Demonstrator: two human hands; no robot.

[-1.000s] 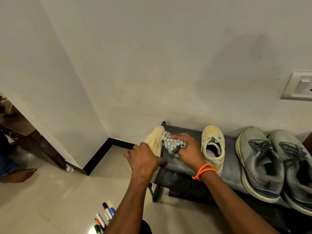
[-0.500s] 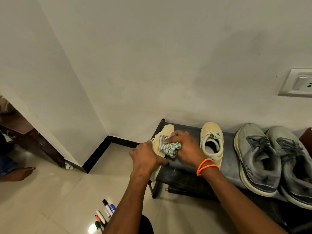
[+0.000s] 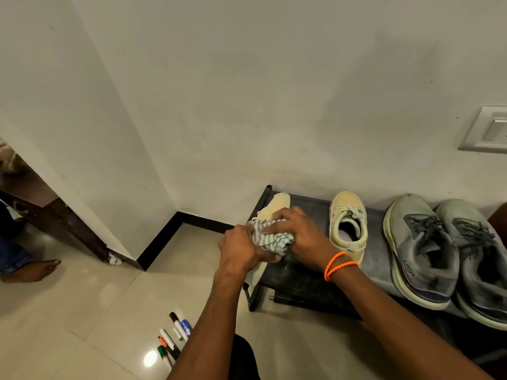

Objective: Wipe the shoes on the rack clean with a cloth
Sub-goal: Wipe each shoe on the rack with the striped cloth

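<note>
A cream shoe [image 3: 277, 208] lies tipped on its side at the left end of the black shoe rack [image 3: 307, 272]. My left hand [image 3: 241, 249] grips its heel part. My right hand [image 3: 299, 233] holds a bunched grey-and-white striped cloth [image 3: 270, 239] pressed against the shoe. Most of that shoe is hidden behind both hands. Its cream mate [image 3: 348, 224] stands upright on the rack just to the right. Two grey running shoes [image 3: 419, 250] [image 3: 477, 250] stand further right.
Several marker pens [image 3: 174, 338] lie on the tiled floor below my left arm. A person's bare foot [image 3: 35, 270] shows at the far left beside dark wooden furniture [image 3: 68, 226]. A wall switch plate [image 3: 488, 130] is at the right edge.
The cloth in my right hand has moved back along the cream shoe, from near the toe toward the heel, closer to my left hand. The rack's other shoes have not moved.
</note>
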